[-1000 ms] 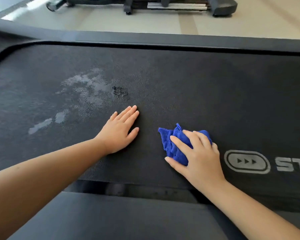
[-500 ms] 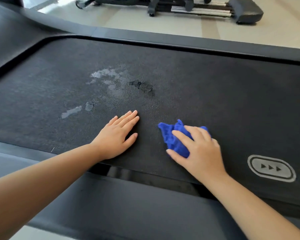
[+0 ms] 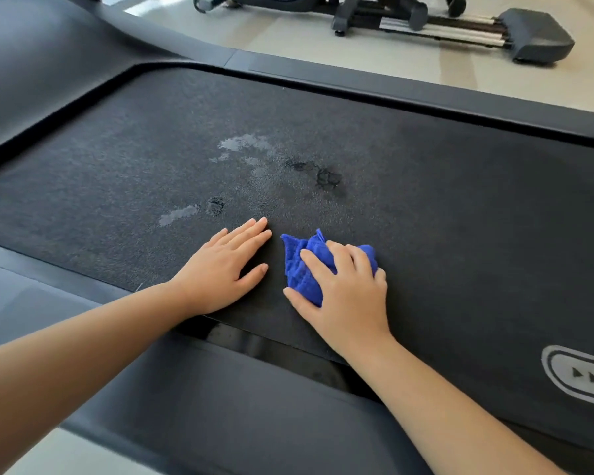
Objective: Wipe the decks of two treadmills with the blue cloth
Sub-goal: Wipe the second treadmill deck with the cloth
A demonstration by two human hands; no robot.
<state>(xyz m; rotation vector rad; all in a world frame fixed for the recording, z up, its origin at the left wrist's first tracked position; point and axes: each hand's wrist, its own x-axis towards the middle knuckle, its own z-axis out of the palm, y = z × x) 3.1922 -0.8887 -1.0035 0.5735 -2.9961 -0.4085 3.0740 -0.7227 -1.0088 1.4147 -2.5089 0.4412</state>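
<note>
My right hand [image 3: 347,293] grips the cloth [image 3: 302,269], which is bunched into a blue wad. My fingers curl over its top and my thumb lies along its near side, pressing it down onto the deck [image 3: 460,217]. The cloth sits on the dark belt close to the near edge, just beside the fingertips of my left hand [image 3: 220,269]. That hand lies flat, palm down, fingers straight and close together, holding nothing.

Beyond my left hand the belt carries pale wet patches [image 3: 244,145], one small streak nearer and a larger smear farther out. To their right are a few dark blotches [image 3: 326,176]. At the right edge of the view a printed arrow mark [image 3: 580,375] shows on the belt, cut off by the frame. The far rail [image 3: 426,94] runs along the belt's other side. Past it, on the light floor [image 3: 288,32], stands another machine [image 3: 426,25].
</note>
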